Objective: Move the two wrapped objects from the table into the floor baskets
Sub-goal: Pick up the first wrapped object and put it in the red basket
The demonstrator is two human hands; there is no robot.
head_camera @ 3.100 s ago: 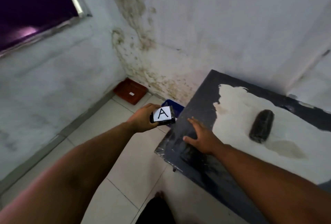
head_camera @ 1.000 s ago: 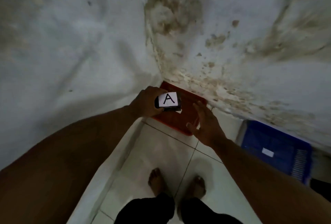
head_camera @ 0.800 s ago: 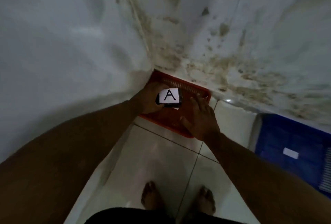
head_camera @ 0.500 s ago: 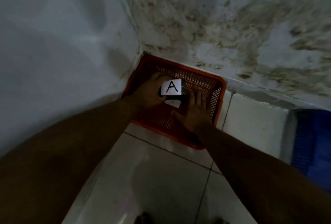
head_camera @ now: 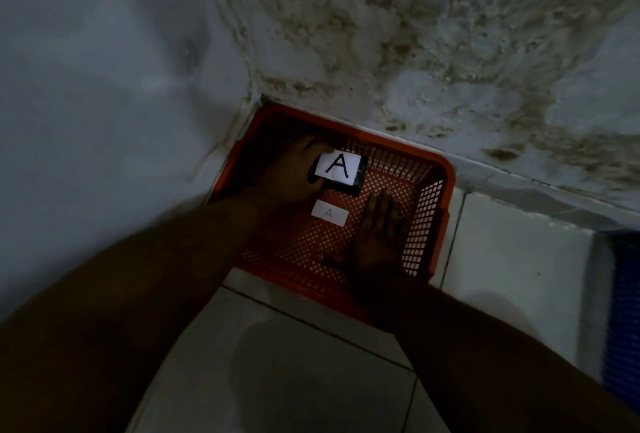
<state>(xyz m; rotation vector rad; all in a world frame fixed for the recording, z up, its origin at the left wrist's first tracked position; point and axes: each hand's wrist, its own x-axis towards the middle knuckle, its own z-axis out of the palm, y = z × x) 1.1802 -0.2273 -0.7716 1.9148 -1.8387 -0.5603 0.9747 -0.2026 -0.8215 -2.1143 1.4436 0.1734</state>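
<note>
A red perforated floor basket (head_camera: 429,211) sits in the wall corner. My left hand (head_camera: 287,176) is inside it, shut on a black wrapped object (head_camera: 341,169) with a white label marked "A", low over the basket's far part. A small white "A" tag (head_camera: 329,213) lies on the basket floor just below it. My right hand (head_camera: 379,238) rests flat and open inside the basket, to the right of the tag. The second wrapped object and the table are out of view.
A blue floor basket (head_camera: 623,311) shows at the right edge. Stained walls (head_camera: 381,34) meet right behind the red basket. Pale floor tiles (head_camera: 284,363) lie in front of it.
My view and both hands have dropped closer to the red basket. My left hand has carried the "A" object from the table down into it, and my right hand has settled inside the basket.
</note>
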